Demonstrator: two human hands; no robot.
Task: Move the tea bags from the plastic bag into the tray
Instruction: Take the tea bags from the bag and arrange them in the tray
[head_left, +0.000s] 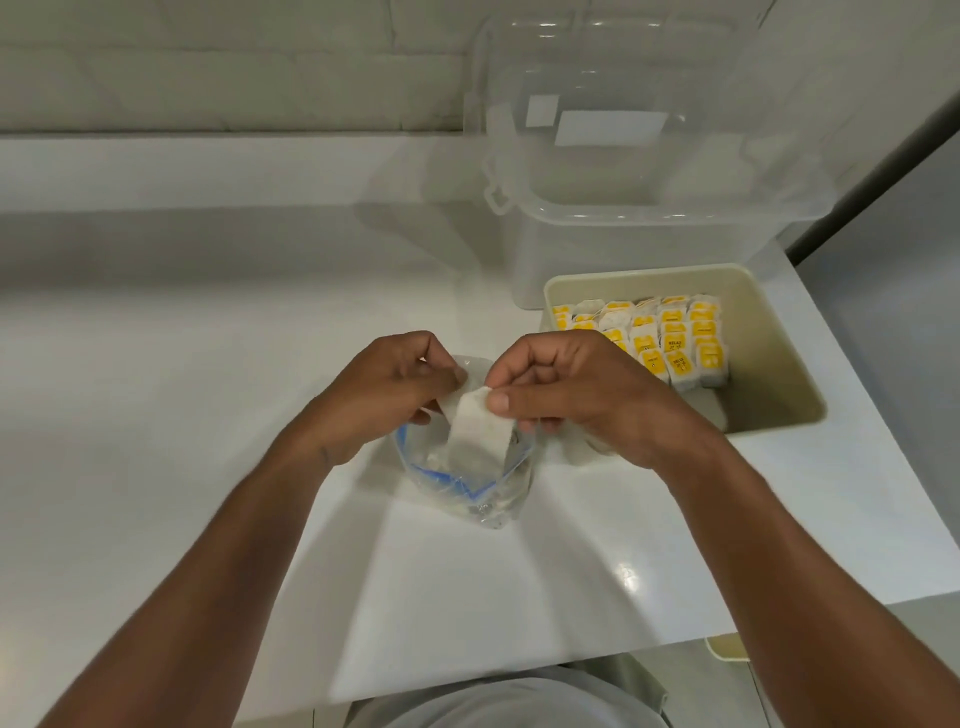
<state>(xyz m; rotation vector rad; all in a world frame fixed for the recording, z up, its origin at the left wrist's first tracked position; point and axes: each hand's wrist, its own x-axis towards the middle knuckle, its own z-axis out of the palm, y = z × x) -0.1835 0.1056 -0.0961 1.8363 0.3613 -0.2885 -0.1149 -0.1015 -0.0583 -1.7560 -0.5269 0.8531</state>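
My right grip (582, 400) pinches a white tea bag (480, 436) whose lower end sits in the mouth of the plastic bag (467, 493), mid-surface (156, 364). My left grip (389, 395) pinches the bag's rim at 9 o'clock. The tray (774, 364), at 2 o'clock, holds rows of yellow-tagged tea bags (660, 338). A clear box (623, 208) stands at its 12 o'clock.

Left hand (384, 387), right hand (576, 400) making two, one plastic bag (467, 493), one tea bag (480, 431) being pinched, one tray (769, 332) holding stacked tea bags (654, 338) too tight to count, one clear box (649, 171).
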